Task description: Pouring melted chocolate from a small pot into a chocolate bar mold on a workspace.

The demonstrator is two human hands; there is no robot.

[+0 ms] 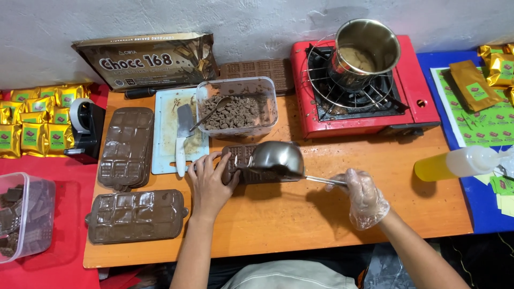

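Ladle (277,158) tipped over mold (242,160), handle running right into gloved right hand (363,194), closed on it; bare left hand (210,179) open, steadying mold's left end.

At the upper right of the frame a red portable stove (417,80) carries a steel pot (367,51). A clear tub of brown chunks (238,109) sits at upper centre beside a white cutting board (166,134), with two filled brown moulds (127,147) at the left of the desk (300,219). Gold packets (32,120) lie at far left, and a yellow squeeze bottle (455,163) lies at right.
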